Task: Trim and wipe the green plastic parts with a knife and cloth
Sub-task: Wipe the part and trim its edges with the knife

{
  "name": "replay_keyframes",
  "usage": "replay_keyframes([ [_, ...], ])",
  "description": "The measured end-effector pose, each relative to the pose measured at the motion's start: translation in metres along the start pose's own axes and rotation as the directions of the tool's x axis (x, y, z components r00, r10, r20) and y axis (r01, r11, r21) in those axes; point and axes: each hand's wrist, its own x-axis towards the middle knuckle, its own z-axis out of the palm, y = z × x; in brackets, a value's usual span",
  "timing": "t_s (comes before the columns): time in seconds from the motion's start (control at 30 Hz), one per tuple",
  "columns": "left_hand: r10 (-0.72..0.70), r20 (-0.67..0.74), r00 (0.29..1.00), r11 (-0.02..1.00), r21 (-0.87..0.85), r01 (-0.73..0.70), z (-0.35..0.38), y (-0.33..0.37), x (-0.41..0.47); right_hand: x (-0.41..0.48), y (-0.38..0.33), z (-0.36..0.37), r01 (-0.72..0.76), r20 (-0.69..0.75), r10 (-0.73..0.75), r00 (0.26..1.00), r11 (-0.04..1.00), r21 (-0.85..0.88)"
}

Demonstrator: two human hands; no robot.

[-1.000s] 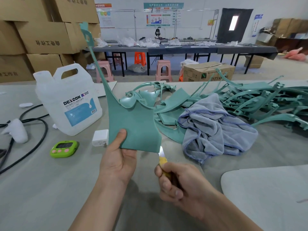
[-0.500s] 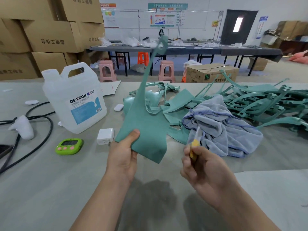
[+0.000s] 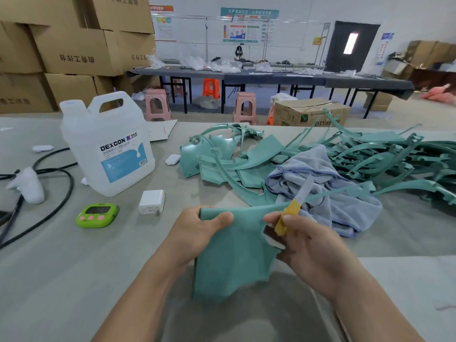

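Now mid-trim: pinching part (image 3: 234,257) in left fingers (image 3: 222,218), gripping knife (image 3: 291,213) in right fingers (image 3: 304,224) just beside; next, likely shaving the nearest edge.

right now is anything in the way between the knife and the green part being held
Nothing visible stands between them. The left hand grips the green part at its top corner, and the right hand holds the knife right at the part's right edge, blade pointing up. The cloth lies farther back, not between them.
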Motion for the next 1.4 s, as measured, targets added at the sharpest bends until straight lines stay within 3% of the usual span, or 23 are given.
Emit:
replay_keyframes([
  [0.07, 0.017, 0.077, 0.997, 0.997, -0.075, -0.011, 0.001, 0.0, -0.001, 0.001, 0.002, 0.001, 0.014, -0.04, -0.016, 0.999, 0.999, -0.038],
  [0.17, 0.061, 0.227, 0.972, 0.973, -0.231, -0.007, -0.002, 0.001, -0.001, 0.008, 0.007, 0.001, 0.071, -0.237, -0.082, 0.968, 0.996, -0.054],
  [0.33, 0.142, 0.449, 0.882, 0.877, -0.47, 0.098, -0.004, 0.002, -0.004, 0.017, 0.007, 0.001, 0.284, -0.445, -0.181, 0.877, 0.943, 0.175],
  [0.4, 0.228, 0.492, 0.84, 0.899, -0.438, 0.012, 0.003, 0.006, -0.007, 0.02, 0.006, 0.002, 0.317, -0.49, -0.172, 0.854, 0.921, 0.229],
  [0.47, 0.293, 0.403, 0.867, 0.943, -0.274, -0.191, 0.024, 0.002, -0.011, 0.024, 0.01, 0.004, 0.301, -0.507, -0.139, 0.851, 0.919, 0.254],
  [0.5, 0.319, 0.293, 0.901, 0.944, -0.185, -0.274, 0.038, -0.002, -0.013, 0.025, 0.013, 0.006, 0.283, -0.499, -0.125, 0.858, 0.925, 0.255],
  [0.57, 0.352, -0.064, 0.934, 0.934, -0.05, -0.355, 0.065, -0.005, -0.017, 0.026, 0.018, 0.012, 0.238, -0.456, -0.123, 0.881, 0.95, 0.202],
  [0.63, 0.36, -0.343, 0.867, 0.921, -0.016, -0.389, 0.076, -0.003, -0.018, 0.023, 0.021, 0.017, 0.207, -0.404, -0.146, 0.903, 0.972, 0.113],
  [0.73, 0.345, -0.493, 0.799, 0.886, -0.111, -0.451, 0.065, 0.002, -0.009, 0.019, 0.018, 0.016, 0.189, -0.314, -0.172, 0.934, 0.982, 0.026],
  [0.87, 0.299, -0.698, 0.651, 0.844, -0.125, -0.522, 0.034, 0.006, -0.001, 0.015, 0.014, 0.007, 0.097, -0.342, -0.171, 0.924, 0.97, -0.223],
  [0.97, 0.38, -0.69, 0.616, 0.857, 0.013, -0.515, 0.017, 0.01, -0.002, 0.015, 0.018, 0.006, 0.097, -0.32, -0.255, 0.913, 0.894, -0.437],
  [1.07, 0.531, -0.635, 0.561, 0.791, 0.135, -0.597, 0.008, 0.009, -0.005, 0.016, 0.024, 0.007, 0.152, -0.261, -0.344, 0.902, 0.819, -0.553],
  [1.27, 0.835, -0.448, 0.319, 0.535, 0.528, -0.659, 0.003, 0.003, -0.011, 0.015, 0.028, 0.006, 0.16, -0.248, -0.374, 0.894, 0.781, -0.603],
  [1.4, 0.929, -0.245, 0.279, 0.367, 0.495, -0.788, 0.011, 0.014, -0.024, 0.015, 0.026, 0.002, 0.132, -0.287, -0.387, 0.876, 0.766, -0.63],
])
